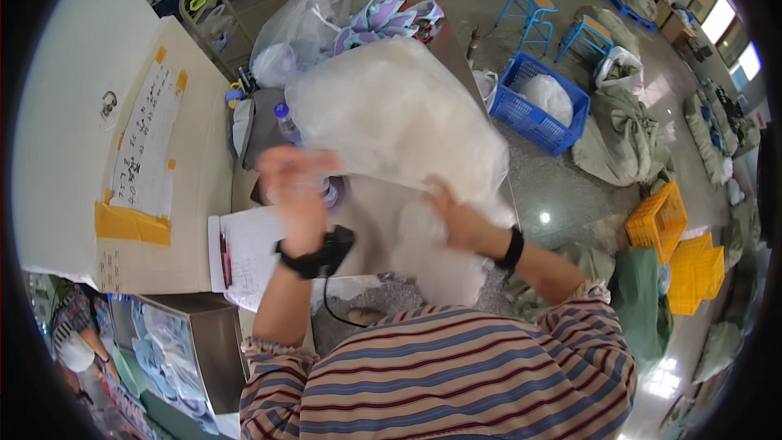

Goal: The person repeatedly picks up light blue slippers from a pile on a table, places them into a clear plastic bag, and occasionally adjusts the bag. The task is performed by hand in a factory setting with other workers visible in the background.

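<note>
While our left hand (297, 179) shows as blur above table (366, 224), our right hand (466, 226) is at near edge of big white plastic bag (399, 106). Left grip: too smeared, we cannot tell if fingers pinch anything. Right grip: fingers bent by bag's edge, pinch or no, we cannot tell. Bag lies bulging across table, beyond both hands. Loose pale plastic (438, 265) below right hand. Purple-capped bottle (287, 125) near left hand; white paper (254, 240) closer to us.

Bag (399, 106) on table (371, 216), bottle (287, 125) left, crate (554, 140) right, seemingly a second bag (281, 24) behind.
</note>
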Action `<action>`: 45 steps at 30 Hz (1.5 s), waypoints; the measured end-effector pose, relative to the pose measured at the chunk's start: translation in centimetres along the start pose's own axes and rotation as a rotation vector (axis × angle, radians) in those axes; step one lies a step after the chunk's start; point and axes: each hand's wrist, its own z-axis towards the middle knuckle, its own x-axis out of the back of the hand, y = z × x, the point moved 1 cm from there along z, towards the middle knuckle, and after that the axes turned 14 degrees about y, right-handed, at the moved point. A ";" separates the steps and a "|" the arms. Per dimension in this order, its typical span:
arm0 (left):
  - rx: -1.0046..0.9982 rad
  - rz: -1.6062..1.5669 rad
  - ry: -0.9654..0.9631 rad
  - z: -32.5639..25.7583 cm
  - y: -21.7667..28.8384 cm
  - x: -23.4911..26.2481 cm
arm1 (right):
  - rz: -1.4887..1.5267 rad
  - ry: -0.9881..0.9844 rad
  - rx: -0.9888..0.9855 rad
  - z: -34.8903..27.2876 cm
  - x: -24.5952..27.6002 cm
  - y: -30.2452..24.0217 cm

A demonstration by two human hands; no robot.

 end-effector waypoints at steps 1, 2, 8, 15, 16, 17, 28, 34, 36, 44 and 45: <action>-0.041 -0.118 0.102 0.8 2.2 2.0 | -0.166 0.205 0.016 0.9 0.4 3.3; -0.164 -0.136 0.183 0.8 4.9 1.7 | -0.342 0.410 0.027 1.5 1.0 7.3; -0.415 0.555 -0.094 -6.4 5.5 2.9 | -0.359 0.464 -0.059 1.8 12.0 12.6; -0.527 0.665 -0.235 -5.9 6.9 -0.5 | 0.069 0.045 0.455 0.9 13.7 6.0; -0.540 0.696 -0.272 -6.0 7.0 -1.1 | 0.091 0.040 0.532 1.0 13.0 5.4; -0.646 0.785 -0.264 -6.0 7.0 -1.3 | -0.089 0.052 0.361 1.2 11.9 5.2; -0.649 1.026 -0.089 -8.1 7.9 -1.6 | 0.000 -0.083 0.102 -2.2 6.9 12.2; -0.520 0.881 -0.993 -11.1 4.5 -8.3 | 0.477 -0.227 0.431 -2.1 11.9 11.4; -0.462 1.578 -1.070 -10.3 1.3 -7.4 | 0.394 -0.317 0.390 -3.6 13.0 12.6; -0.540 1.537 -0.646 -8.3 3.4 -8.3 | 0.112 -0.235 0.241 -5.2 9.8 5.6; -0.500 1.450 -0.713 -9.4 3.0 -9.6 | -0.195 -0.007 0.526 -3.8 8.5 4.8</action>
